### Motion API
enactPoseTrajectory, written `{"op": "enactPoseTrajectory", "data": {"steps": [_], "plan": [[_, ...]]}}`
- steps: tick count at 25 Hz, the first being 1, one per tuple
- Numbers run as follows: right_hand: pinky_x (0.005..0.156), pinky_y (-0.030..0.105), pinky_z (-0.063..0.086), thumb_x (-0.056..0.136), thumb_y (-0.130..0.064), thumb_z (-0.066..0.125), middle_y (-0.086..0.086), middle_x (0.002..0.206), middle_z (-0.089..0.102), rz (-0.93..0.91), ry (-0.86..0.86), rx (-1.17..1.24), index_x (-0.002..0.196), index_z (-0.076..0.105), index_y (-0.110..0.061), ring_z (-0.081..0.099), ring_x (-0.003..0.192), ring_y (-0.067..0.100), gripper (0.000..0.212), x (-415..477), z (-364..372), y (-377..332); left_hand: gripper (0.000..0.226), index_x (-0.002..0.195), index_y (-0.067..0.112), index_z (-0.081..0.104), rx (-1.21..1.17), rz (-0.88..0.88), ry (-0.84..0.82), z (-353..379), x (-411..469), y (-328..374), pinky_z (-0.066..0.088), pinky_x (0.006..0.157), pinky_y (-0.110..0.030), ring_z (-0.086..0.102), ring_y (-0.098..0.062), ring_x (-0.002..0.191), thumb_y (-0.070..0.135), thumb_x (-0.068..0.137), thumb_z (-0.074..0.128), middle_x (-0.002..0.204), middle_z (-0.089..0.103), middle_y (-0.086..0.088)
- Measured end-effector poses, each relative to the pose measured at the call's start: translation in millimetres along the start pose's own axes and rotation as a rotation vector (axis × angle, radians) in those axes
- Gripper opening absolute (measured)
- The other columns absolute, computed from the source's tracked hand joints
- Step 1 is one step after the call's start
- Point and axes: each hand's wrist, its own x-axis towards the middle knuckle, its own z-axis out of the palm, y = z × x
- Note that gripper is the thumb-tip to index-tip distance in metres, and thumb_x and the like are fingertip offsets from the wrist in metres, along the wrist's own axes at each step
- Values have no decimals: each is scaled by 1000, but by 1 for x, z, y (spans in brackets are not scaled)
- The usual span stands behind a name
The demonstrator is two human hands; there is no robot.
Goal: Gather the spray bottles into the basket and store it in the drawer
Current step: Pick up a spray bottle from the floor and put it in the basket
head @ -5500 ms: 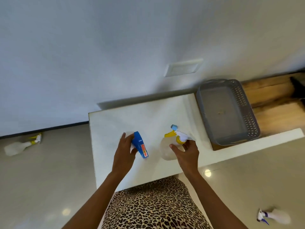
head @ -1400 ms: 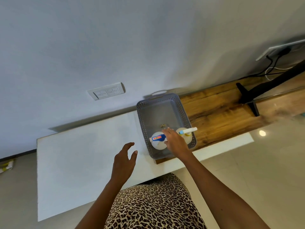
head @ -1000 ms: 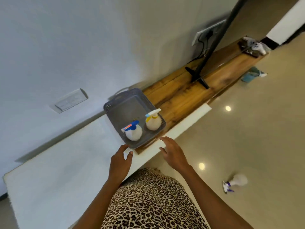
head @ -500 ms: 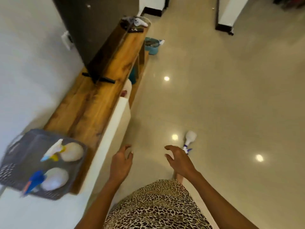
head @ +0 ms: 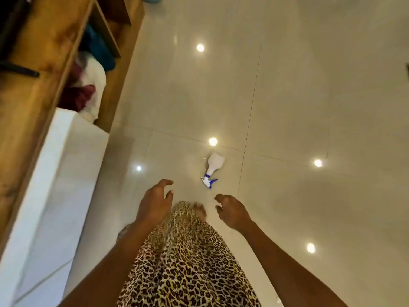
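Observation:
A white spray bottle [head: 213, 167] with a blue trigger lies on its side on the glossy tiled floor, just ahead of me. My left hand [head: 155, 203] hangs open with curled fingers, to the left of and nearer than the bottle. My right hand [head: 231, 210] is also open and holds nothing, slightly right of and below the bottle's nozzle. Neither hand touches the bottle. The basket and the other bottles are out of view.
A white cabinet [head: 44, 196] and a wooden shelf unit [head: 39, 63] with cloths in its compartments run along the left. The beige tiled floor [head: 309, 96] spreads ahead and to the right, with light reflections on it.
The view has swung away from the cabinet top and basket, down to the floor. The bottle on the floor is now nearer and more central. Both hands stay empty.

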Motion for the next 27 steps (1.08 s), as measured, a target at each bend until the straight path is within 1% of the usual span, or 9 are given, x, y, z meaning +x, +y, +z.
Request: {"op": "enactPoseTrajectory", "data": {"steps": [2, 5, 11, 13, 17, 19, 21, 23, 27], "plan": [[86, 38, 47, 92, -15, 46, 17, 118, 61, 5, -23, -99, 121, 51, -8, 56, 109, 32, 30, 53, 19, 22, 31, 121, 18, 52, 47, -7, -36, 31, 44, -12, 47, 83, -34, 64, -28, 84, 21, 91, 51, 120, 63, -13], [85, 39, 46, 91, -7, 43, 18, 116, 60, -43, -80, -338, 118, 49, -4, 56, 106, 33, 28, 153, 66, 58, 32, 122, 18, 51, 71, -35, -62, 88, 128, -50, 45, 88, -34, 59, -31, 106, 21, 91, 51, 125, 60, -12], [110, 47, 27, 88, -1, 46, 23, 127, 50, -366, -111, -1021, 125, 44, 1, 42, 122, 40, 37, 345, 164, 130, 31, 120, 12, 54, 59, -26, -21, 199, 270, -148, 44, 94, -37, 56, -30, 113, 17, 90, 53, 125, 60, -14], [114, 48, 20, 87, -3, 45, 23, 129, 49, -441, -109, -1089, 125, 45, 2, 37, 127, 42, 38, 389, 184, 149, 30, 119, 14, 55, 54, -18, -31, 228, 298, -173, 43, 94, -35, 55, -29, 115, 18, 89, 53, 125, 60, -13], [111, 32, 35, 78, -25, 61, -4, 107, 70, -597, -102, -1232, 103, 68, -24, 61, 108, 17, 26, 432, 201, 164, 29, 119, 17, 55, 73, 0, -103, 254, 319, -206, 41, 92, -33, 56, -27, 112, 21, 90, 51, 125, 60, -8], [109, 29, 37, 75, -32, 65, -7, 99, 72, -566, -76, -1224, 95, 71, -26, 63, 100, 13, 22, 439, 196, 163, 29, 119, 17, 55, 77, -12, -110, 252, 323, -214, 42, 95, -36, 54, -26, 113, 21, 91, 50, 125, 60, -8], [114, 37, 27, 86, -18, 56, 10, 115, 64, -494, -157, -1096, 110, 61, -9, 55, 111, 29, 26, 439, 187, 164, 29, 119, 17, 55, 51, -29, -87, 243, 322, -212, 42, 98, -37, 53, -25, 117, 20, 91, 50, 127, 59, -7], [110, 37, 27, 85, -3, 50, 18, 113, 60, -398, -102, -844, 110, 54, 0, 51, 109, 35, 25, 427, 173, 156, 28, 118, 17, 55, 9, -40, -62, 227, 314, -204, 42, 99, -36, 52, -23, 118, 19, 90, 51, 127, 59, -6], [78, 35, 42, 80, 0, 58, 13, 106, 63, -203, 190, -216, 108, 55, -4, 52, 103, 30, 28, 368, 125, 114, 30, 117, 14, 56, -58, -27, -39, 182, 276, -161, 42, 96, -33, 54, -22, 117, 17, 88, 55, 124, 61, -8]]}}
